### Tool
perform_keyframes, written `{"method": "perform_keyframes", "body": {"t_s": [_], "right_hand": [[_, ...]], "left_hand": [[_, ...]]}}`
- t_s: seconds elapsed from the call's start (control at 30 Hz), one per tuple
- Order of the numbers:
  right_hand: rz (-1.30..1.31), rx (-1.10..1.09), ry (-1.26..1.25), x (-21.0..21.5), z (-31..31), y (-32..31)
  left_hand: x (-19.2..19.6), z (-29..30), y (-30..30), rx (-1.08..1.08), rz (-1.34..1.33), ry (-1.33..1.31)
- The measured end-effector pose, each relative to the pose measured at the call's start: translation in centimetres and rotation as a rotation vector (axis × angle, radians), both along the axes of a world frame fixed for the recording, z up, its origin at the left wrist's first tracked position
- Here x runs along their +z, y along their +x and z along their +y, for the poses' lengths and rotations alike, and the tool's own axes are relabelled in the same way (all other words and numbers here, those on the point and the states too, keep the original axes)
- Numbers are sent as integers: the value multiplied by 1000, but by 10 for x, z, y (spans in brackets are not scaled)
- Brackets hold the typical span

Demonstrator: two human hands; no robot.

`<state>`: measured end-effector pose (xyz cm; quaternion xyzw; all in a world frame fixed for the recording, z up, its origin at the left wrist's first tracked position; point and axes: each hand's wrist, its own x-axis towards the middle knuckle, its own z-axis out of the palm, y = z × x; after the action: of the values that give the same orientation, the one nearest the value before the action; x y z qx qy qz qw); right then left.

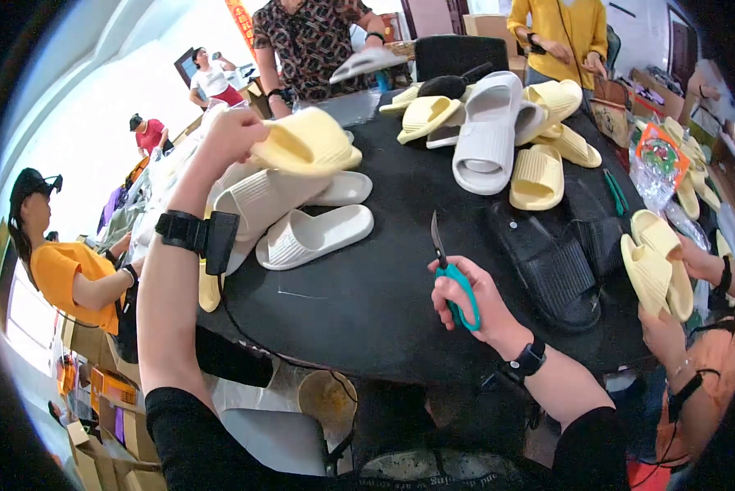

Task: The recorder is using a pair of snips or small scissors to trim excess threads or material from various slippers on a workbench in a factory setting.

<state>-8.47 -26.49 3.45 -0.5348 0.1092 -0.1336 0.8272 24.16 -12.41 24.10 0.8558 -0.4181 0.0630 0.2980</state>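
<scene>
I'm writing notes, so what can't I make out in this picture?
All in the head view:
Grey slipper: partly covered by the yellow slipper in the left grip.
Green scissors: part of the handle, hidden by the right grip.
Person in patterned shirt: head, cut off by the top edge.

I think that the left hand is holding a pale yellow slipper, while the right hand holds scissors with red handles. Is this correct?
Not quite: the handles of the scissors are teal, not red, as the head view shows. The left hand does hold a pale yellow slipper, and the right hand holds the scissors.
</scene>
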Motion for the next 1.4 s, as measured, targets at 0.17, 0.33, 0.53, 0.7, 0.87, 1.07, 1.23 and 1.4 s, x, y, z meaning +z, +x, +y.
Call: {"method": "perform_keyframes", "body": {"t_s": [0.17,0.33,0.53,0.7,0.87,1.07,1.23,1.4], "right_hand": [[-219,-153,-51,2,3,-6],[-374,-285,-8,1,-5,-14],[-168,135,-27,17,-5,-16],[-21,378,65,7,3,-8],[16,534,128,-11,12,-2],[136,645,242,-8,10,-4],[129,623,284,-12,10,-2],[138,536,281,-12,10,0]], "left_hand": [[-20,-27,-72,-205,379,-135],[-105,-23,-137,-267,499,217],[-174,20,-182,-140,606,77],[-192,40,-170,-68,676,-307],[-196,33,-171,-74,717,-481],[-194,23,-177,-125,763,-577],[-195,17,-185,-149,785,-615],[-198,18,-197,-191,787,-638]]}}
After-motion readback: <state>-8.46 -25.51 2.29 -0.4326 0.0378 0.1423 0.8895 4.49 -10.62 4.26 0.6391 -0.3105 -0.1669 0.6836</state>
